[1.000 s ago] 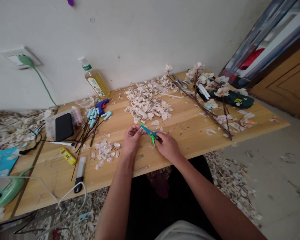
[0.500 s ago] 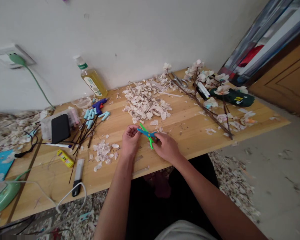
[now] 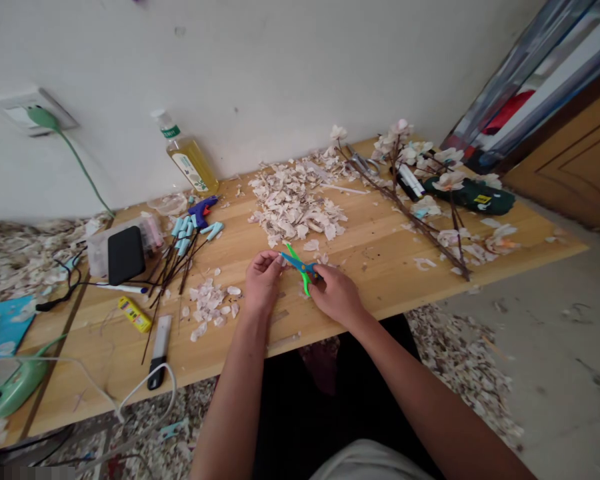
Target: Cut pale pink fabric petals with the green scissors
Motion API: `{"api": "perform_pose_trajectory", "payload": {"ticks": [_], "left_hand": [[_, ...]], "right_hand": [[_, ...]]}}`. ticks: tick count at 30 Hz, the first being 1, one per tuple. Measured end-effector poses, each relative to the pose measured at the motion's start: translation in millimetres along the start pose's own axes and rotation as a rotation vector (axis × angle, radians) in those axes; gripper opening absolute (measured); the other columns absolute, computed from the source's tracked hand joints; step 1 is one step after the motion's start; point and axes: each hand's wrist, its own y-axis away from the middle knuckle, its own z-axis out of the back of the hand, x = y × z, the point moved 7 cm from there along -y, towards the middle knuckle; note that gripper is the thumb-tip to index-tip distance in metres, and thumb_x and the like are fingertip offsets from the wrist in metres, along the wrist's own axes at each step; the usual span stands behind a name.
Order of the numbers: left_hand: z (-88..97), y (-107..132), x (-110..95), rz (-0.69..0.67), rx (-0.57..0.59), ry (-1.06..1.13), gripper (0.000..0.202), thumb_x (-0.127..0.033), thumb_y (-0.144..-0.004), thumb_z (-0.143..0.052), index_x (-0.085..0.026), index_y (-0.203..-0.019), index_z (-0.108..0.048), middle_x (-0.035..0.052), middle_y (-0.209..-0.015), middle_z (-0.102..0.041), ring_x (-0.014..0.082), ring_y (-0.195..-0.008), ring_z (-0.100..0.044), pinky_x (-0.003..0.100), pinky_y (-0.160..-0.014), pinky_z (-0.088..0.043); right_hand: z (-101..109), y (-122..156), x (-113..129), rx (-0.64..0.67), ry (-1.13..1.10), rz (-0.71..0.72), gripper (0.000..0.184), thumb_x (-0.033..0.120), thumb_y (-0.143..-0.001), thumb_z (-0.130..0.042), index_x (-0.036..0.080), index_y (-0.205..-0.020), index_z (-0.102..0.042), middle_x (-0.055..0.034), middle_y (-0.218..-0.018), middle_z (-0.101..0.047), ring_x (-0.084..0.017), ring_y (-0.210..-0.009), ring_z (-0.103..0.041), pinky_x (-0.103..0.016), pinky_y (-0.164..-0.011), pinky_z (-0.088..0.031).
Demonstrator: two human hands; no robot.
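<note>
Wooden tabletop (image 3: 380, 280), strewn with pale flakes (image 3: 300, 207); above its near side, the right hand (image 3: 337, 293) curls round blue-and-green scissors (image 3: 307, 268), 2 blades (image 3: 293, 261) parted, beside the left hand (image 3: 263, 279), fingertips (image 3: 277, 257) pinching 1 small pale piece (image 3: 283, 261).

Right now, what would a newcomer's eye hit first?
Probably the blue and green scissors, blades spread, in the right hand at the middle of the view, their tips by the pinched fingers of the left hand. Next, the heap of pale flakes just beyond them on the wooden table. Then the brown branch with whitish blossoms, toward the table's right end.
</note>
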Motion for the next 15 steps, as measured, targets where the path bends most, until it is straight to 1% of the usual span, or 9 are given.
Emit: {"api": "perform_pose_trajectory", "payload": {"ticks": [6,11,15], "left_hand": [[-2.3,0,2,0.009,0.033,0.029,0.024,-0.030,-0.068,-0.085,-0.019,-0.083,-0.070,-0.0004,-0.076,-0.069,0.0092,-0.069,-0.062,0.022,-0.072,-0.050],[-1.5,0,4,0.014,0.027,0.009,0.025,-0.029,-0.068,-0.085,-0.019,-0.086,-0.070,0.0002,-0.080,-0.070,0.0104,-0.072,-0.063,0.024,-0.073,-0.051],[-2.5,0,5,0.028,0.026,-0.018,0.025,-0.028,-0.070,-0.083,-0.019,-0.088,-0.068,0.0004,-0.079,-0.069,0.0111,-0.071,-0.064,0.026,-0.075,-0.053]], "right_hand": [[2,0,6,0.020,0.010,0.039,0.008,0.029,-0.085,-0.061,0.024,-0.083,-0.056,-0.0018,-0.081,-0.065,-0.020,-0.080,-0.059,-0.029,-0.068,-0.038],[-1,0,1,0.018,0.008,0.028,0.002,0.024,-0.085,-0.060,0.024,-0.086,-0.060,-0.0033,-0.088,-0.068,-0.021,-0.082,-0.061,-0.029,-0.069,-0.038],[-4,-1,-6,0.020,0.006,0.004,0.008,0.021,-0.085,-0.058,0.024,-0.090,-0.063,-0.0041,-0.092,-0.070,-0.022,-0.084,-0.062,-0.030,-0.069,-0.039]]}}
